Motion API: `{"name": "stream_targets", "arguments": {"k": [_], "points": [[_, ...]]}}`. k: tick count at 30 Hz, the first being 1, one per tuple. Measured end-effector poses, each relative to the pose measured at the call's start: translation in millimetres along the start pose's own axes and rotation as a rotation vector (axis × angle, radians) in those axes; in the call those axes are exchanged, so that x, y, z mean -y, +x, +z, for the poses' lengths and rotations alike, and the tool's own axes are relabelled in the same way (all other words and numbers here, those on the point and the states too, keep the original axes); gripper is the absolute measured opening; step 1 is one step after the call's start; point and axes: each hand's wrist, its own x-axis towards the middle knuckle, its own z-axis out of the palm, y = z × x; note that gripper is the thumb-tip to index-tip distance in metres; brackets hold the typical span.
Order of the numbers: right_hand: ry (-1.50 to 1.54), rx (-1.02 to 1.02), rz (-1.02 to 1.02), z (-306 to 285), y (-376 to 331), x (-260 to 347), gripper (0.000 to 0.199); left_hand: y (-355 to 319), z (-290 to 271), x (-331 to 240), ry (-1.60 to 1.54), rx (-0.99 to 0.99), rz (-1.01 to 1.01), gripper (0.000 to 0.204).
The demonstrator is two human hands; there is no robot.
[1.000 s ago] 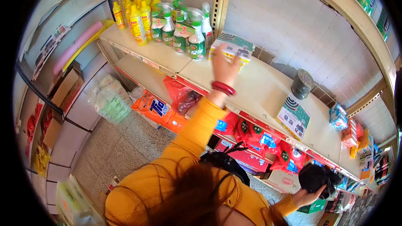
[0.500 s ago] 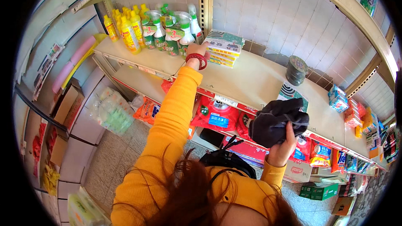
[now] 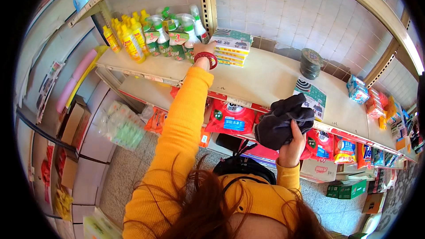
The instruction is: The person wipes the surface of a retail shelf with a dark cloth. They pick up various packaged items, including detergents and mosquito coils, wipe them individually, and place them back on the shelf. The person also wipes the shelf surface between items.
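Note:
My left hand (image 3: 202,51), with red bracelets on its wrist, reaches to the left side of a stack of flat green-and-white boxes (image 3: 232,46). It touches the stack's edge; most fingers are hidden between the boxes and the green-and-white spray bottles (image 3: 189,35), so its grip does not show. My right hand (image 3: 292,144) is closed on a bunched dark cloth (image 3: 279,126) with pale stitching, held in front of the shelf edge. Behind the cloth, another flat green-and-white box (image 3: 315,97) lies on the shelf (image 3: 261,79), partly covered.
Yellow bottles (image 3: 133,40) stand left of the spray bottles. A stack of dark round tins (image 3: 311,64) sits farther right, with wrapped packs (image 3: 357,89) beyond. Red bags (image 3: 230,117) fill the lower shelf. A metal upright (image 3: 208,0) rises behind the boxes.
The view has shifted slightly. My left hand stays at the boxes' left side. The cloth in my right hand has moved a little left and lower, uncovering more of the box behind it.

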Motion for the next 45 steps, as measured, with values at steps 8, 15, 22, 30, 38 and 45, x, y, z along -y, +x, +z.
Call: {"name": "stream_targets", "arguments": {"k": [8,15,22,30,38,45], "points": [[0.053,0.034,0.01,1.6,-2.7,-10.8,0.032,-56.6,-11.1,15.5,-0.584,0.554,-0.189,0.023],[-0.856,0.516,-0.471,37.9,-1.9,-4.1,0.049,-161.8,-55.9,17.5,-0.596,0.474,0.125,0.025],[-1.092,0.886,-0.584,84.4,6.6,-39.8,0.029,-211.5,-104.0,39.4,-0.228,0.508,0.444,0.032],[-1.3,0.981,-0.578,96.3,26.8,-29.2,0.054,-215.9,-146.6,27.1,-0.028,0.618,0.357,0.039],[-1.089,0.699,-0.642,78.7,56.8,-24.9,0.065,-198.0,-160.0,42.6,-0.381,0.536,0.259,0.037],[-0.322,0.422,0.07,48.1,24.2,-40.8,0.039,-200.6,-141.0,35.2,-0.68,0.562,0.162,0.039]]}}
